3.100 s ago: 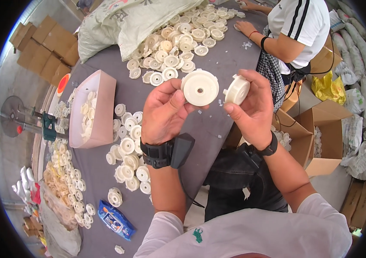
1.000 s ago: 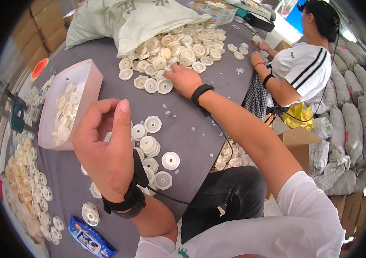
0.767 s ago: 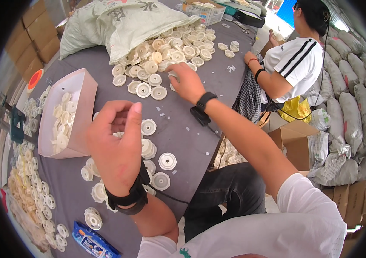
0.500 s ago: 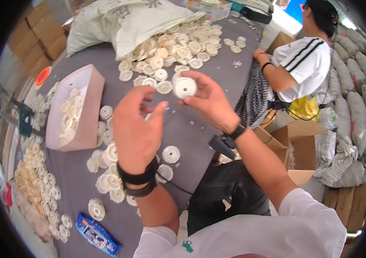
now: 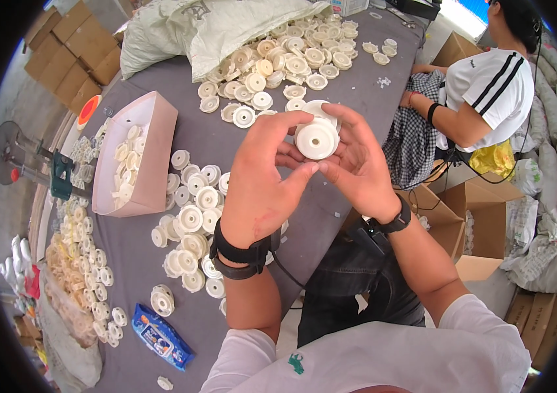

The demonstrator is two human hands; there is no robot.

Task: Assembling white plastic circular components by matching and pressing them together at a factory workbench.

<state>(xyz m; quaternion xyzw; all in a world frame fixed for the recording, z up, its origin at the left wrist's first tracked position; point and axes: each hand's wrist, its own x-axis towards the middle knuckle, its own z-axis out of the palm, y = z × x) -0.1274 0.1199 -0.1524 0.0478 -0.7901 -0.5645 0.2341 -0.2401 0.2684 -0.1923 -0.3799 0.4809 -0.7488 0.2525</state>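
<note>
Both my hands are raised above the grey table (image 5: pixel 357 85) and meet on one round cream plastic disc (image 5: pixel 316 137) with a hole in its middle. My left hand (image 5: pixel 262 180) grips its left rim with thumb and fingers. My right hand (image 5: pixel 360 167) cups it from behind and the right. A second cream piece seems to sit behind the disc, partly hidden. Below my left wrist lies a cluster of similar discs (image 5: pixel 190 229) on the table.
A pink open box (image 5: pixel 154 147) with discs stands at the left. A large heap of discs (image 5: pixel 285 62) and a white sack (image 5: pixel 219 26) lie at the far end. A seated person (image 5: pixel 488 92) works at the right. Cardboard boxes (image 5: pixel 471 216) stand by my knee; a blue packet (image 5: pixel 161 337) lies near.
My right hand reached to the far heap, took a disc and came back toward me. My left hand rose to meet it, and both now hold the disc.
</note>
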